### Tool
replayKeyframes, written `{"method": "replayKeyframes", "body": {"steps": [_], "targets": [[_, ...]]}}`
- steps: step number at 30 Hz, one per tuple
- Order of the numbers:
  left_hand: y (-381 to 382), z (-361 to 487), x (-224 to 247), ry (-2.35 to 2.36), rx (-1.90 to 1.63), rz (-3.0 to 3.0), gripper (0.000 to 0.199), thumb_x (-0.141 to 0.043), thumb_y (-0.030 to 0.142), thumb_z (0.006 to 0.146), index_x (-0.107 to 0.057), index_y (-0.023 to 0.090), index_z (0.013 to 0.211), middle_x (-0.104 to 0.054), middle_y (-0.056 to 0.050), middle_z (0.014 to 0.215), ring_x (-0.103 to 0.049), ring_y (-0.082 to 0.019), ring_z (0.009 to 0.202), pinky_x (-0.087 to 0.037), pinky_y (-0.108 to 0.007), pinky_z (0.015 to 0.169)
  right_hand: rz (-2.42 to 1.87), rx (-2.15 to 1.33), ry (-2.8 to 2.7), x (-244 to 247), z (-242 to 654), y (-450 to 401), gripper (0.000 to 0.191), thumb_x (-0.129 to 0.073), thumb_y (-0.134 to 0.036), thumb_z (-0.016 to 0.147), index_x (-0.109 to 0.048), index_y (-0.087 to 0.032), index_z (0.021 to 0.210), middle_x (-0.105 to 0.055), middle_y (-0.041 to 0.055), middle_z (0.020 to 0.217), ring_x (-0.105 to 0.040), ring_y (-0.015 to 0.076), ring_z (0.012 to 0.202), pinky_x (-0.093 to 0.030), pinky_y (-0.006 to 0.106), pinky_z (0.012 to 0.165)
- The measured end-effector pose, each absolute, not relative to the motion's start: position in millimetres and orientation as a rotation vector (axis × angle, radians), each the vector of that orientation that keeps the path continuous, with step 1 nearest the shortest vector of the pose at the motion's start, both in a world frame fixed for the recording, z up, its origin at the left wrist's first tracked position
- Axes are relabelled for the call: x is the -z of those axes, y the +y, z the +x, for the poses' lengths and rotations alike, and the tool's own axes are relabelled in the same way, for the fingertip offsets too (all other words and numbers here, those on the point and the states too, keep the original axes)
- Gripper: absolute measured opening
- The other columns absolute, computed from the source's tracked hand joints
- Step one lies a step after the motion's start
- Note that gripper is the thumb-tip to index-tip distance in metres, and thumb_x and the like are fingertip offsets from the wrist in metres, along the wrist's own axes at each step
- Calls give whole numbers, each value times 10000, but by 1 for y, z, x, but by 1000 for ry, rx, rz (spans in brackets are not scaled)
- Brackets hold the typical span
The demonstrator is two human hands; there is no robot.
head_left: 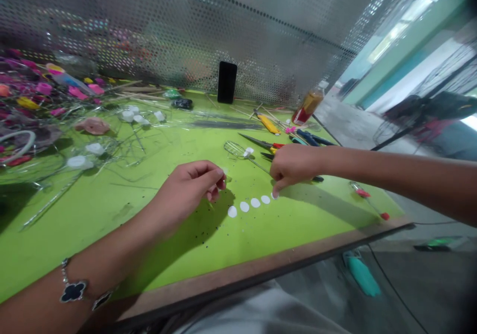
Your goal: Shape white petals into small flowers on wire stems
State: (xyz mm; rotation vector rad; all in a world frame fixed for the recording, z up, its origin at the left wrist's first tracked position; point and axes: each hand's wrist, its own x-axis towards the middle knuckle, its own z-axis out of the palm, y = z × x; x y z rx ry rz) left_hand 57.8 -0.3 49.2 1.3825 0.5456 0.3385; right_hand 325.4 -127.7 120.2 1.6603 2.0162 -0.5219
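Observation:
Several white paper discs [255,203] lie in a slanting row on the green table. My right hand [292,167] reaches down at the row's right end, a fingertip on the last disc. Left of the row, my left hand [199,182] hovers with thumb and fingers pressed together; a small pale bit shows at the fingertips, too small to make out. Behind the discs lies a wire whisk shape [234,149] with a white piece on its twisted stem. Scissors [257,141] rest beyond my right hand, partly hidden by it.
A black phone [227,82] leans on the perforated metal screen. A bottle [308,104], a yellow cutter [268,124] and pliers stand or lie at the back right. Colourful pieces and wires [40,93] pile up at the left. The wooden table edge [223,277] runs along the front.

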Motion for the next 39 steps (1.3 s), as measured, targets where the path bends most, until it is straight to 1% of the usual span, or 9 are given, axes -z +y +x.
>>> {"method": "replayKeyframes", "body": {"steps": [5,9,12,14,16,21,25,31,39], "targets": [[-2,56,-53,572,-342,1426,238,-781,401,897,-774,189,789,-711,-34,721,-603,-163,648,-470,-309,663,1619,581,1951,-120,316,-120,508,-746,-641,973,-793,-214,701,-654,9,598,-417,134,522,-257,341,623],[-2,57,-53,550,-328,1440,238,-774,412,898,-777,198,793,-733,-38,779,-614,-170,660,-485,-324,677,1935,1099,1443,-114,319,-131,583,-725,-697,953,-758,-176,694,-659,20,602,-542,140,506,-394,315,590],[-1,58,-51,535,-317,1460,240,-768,422,901,-778,204,801,-750,-44,812,-621,-176,660,-494,-333,671,2046,1540,1137,-109,326,-146,712,-686,-860,872,-736,-163,736,-620,-3,605,-547,127,494,-457,298,559],[-1,58,-51,540,-316,1473,236,-765,419,900,-780,205,801,-746,-41,796,-620,-177,659,-493,-333,671,2061,1688,1145,-109,331,-153,784,-633,-931,845,-751,-159,783,-596,-16,603,-542,124,503,-474,294,559],[-2,58,-51,544,-321,1479,236,-763,417,903,-780,207,798,-738,-35,776,-617,-175,656,-488,-329,674,2084,1624,1281,-109,335,-157,807,-597,-943,858,-759,-155,786,-602,-8,598,-551,128,514,-474,297,569],[-2,58,-53,556,-335,1471,242,-775,420,891,-775,203,784,-732,-37,769,-609,-170,651,-478,-322,673,1995,1111,1571,-109,336,-151,735,-653,-867,889,-773,-162,720,-695,44,634,-560,142,535,-393,304,554],[-2,58,-54,570,-345,1471,236,-787,419,875,-774,204,779,-731,-41,770,-585,-170,639,-468,-314,638,2025,1392,1304,-104,335,-152,785,-654,-920,843,-736,-157,681,-638,18,574,-554,133,487,-443,298,546],[-2,58,-54,560,-333,1470,248,-785,425,893,-774,196,798,-741,-43,793,-583,-165,653,-468,-306,639,2167,1858,1069,-94,336,-169,802,-665,-943,803,-738,-153,685,-512,-51,480,-465,100,436,-427,263,494],[-2,54,-61,620,-472,1741,261,-683,443,975,-757,213,874,-729,-25,776,-557,-167,610,-409,-308,586,2193,1395,1421,-93,331,-171,813,-582,-921,884,-724,-169,609,-576,7,459,-512,132,430,-465,300,566]]}}
